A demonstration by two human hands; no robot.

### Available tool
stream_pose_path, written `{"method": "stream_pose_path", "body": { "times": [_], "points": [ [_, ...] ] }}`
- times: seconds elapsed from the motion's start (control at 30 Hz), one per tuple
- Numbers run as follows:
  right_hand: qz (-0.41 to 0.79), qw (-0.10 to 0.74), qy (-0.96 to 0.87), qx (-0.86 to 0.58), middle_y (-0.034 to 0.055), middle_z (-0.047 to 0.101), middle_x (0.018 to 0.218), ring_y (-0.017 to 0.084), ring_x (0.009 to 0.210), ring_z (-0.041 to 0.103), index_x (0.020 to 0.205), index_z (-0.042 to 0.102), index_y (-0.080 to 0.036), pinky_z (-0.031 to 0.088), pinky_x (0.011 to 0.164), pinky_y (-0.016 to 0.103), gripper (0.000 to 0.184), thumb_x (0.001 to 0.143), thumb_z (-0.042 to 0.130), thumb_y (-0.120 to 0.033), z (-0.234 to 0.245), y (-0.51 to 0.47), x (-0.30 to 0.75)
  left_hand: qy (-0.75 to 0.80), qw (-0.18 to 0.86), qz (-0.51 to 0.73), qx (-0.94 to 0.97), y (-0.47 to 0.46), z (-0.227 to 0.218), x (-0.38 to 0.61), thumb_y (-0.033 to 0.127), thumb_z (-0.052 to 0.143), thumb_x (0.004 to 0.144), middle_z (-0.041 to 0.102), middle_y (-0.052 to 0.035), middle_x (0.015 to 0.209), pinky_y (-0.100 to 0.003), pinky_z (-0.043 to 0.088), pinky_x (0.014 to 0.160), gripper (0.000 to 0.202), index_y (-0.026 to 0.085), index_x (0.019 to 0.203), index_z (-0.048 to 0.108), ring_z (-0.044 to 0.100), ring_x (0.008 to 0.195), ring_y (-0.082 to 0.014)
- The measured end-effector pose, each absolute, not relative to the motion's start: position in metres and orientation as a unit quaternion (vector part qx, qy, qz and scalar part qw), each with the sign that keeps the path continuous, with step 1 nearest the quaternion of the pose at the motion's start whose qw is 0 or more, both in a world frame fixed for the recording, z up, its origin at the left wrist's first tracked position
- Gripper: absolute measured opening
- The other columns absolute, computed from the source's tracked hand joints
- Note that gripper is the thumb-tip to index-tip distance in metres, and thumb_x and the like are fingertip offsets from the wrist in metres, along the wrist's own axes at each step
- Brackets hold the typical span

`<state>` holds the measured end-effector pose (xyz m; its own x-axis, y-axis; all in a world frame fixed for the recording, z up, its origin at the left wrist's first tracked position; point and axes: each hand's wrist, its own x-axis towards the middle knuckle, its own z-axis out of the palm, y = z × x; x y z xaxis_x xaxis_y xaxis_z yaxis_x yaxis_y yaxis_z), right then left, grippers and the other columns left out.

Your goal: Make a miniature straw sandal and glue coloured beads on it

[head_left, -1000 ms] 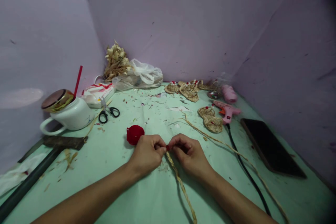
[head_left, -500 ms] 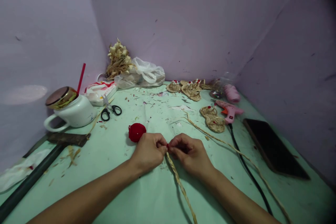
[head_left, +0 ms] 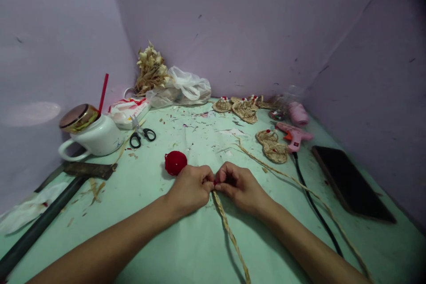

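Note:
My left hand (head_left: pixel 193 188) is closed in a pinch at the end of a braided straw cord (head_left: pixel 225 224). Facing it, my right hand (head_left: pixel 240 186) pinches red yarn (head_left: pixel 215 183) at that same cord end, its thumb and index fingertips pressed together. Only a small bit of the red shows between the fingertips; the rest is hidden. From there the braid runs down toward the bottom edge. Just behind my left hand lies a red yarn ball (head_left: pixel 175 163). A second straw braid (head_left: pixel 286 175) stretches across the right side of the table.
Black-handled scissors (head_left: pixel 142 135), a white mug (head_left: pixel 96 137) and a hammer (head_left: pixel 83 173) lie on the left. To the right are a pink glue gun (head_left: pixel 294 135), its black cord, a phone (head_left: pixel 353 184) and woven straw pieces (head_left: pixel 271 146). A plastic bag (head_left: pixel 186 86) sits at the back.
The view has shifted slightly, so the table things appear a little higher. Both hands stay together at the cord end, with small finger movements.

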<state>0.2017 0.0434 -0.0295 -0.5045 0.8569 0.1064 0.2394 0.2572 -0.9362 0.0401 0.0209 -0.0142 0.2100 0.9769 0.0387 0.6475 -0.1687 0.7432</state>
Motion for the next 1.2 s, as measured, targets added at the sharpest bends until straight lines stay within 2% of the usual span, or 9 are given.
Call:
{"method": "stream_pose_path", "body": {
  "times": [0.3,0.43,0.57,0.73,0.93,1.2],
  "points": [
    [0.505,0.334,-0.706,-0.368,-0.0024,0.055,0.065,0.012,0.059,0.046,0.062,0.035,-0.022,0.036,0.054,0.024,0.025,0.071,0.056,-0.013,-0.03,0.041,0.204,0.554,0.31,0.249,0.731,0.02,-0.013,0.038,0.015,0.053,0.072,0.048,0.0041,0.05,-0.02,0.028,0.046,0.012,0.015,0.062,0.059,0.039,0.048,-0.008],
    [0.549,0.343,-0.668,-0.367,-0.0019,0.055,0.062,0.011,0.056,0.045,0.059,0.029,-0.022,0.034,0.051,0.024,0.032,0.069,0.058,-0.012,-0.027,0.04,0.204,0.539,0.251,0.223,0.772,0.017,-0.012,0.037,0.018,0.05,0.076,0.054,0.0009,0.055,-0.022,0.032,0.051,0.015,0.016,0.065,0.059,0.046,0.053,-0.0108],
    [0.536,0.35,-0.666,-0.383,-0.0013,0.056,0.061,0.011,0.056,0.045,0.057,0.026,-0.023,0.034,0.051,0.024,0.036,0.067,0.058,-0.01,-0.026,0.038,0.204,0.53,0.186,0.181,0.807,0.016,-0.01,0.035,0.021,0.047,0.079,0.061,-0.0035,0.064,-0.025,0.035,0.057,0.017,0.017,0.07,0.061,0.054,0.062,-0.0155],
    [0.533,0.347,-0.669,-0.383,-0.0024,0.053,0.061,0.01,0.055,0.041,0.058,0.025,-0.023,0.032,0.05,0.024,0.035,0.068,0.057,-0.01,-0.028,0.038,0.204,0.504,0.228,0.165,0.816,0.016,-0.004,0.03,0.019,0.048,0.079,0.064,-0.0043,0.07,-0.024,0.037,0.059,0.016,0.016,0.074,0.063,0.056,0.065,-0.0153],
    [0.518,0.334,-0.686,-0.386,-0.0027,0.049,0.061,0.011,0.057,0.039,0.059,0.024,-0.023,0.032,0.052,0.024,0.035,0.071,0.055,-0.014,-0.027,0.037,0.205,0.515,0.253,0.166,0.802,0.017,0.003,0.025,0.016,0.048,0.075,0.061,-0.0028,0.062,-0.023,0.033,0.052,0.017,0.016,0.069,0.064,0.052,0.057,-0.0129],
    [0.48,0.323,-0.719,-0.386,-0.0033,0.046,0.062,0.011,0.057,0.035,0.062,0.024,-0.023,0.029,0.051,0.024,0.034,0.073,0.054,-0.014,-0.026,0.035,0.207,0.597,0.202,0.12,0.767,0.017,0.008,0.022,0.013,0.048,0.063,0.052,-0.0015,0.049,-0.025,0.023,0.046,0.014,0.016,0.058,0.061,0.043,0.046,-0.0125]
  ]
}}
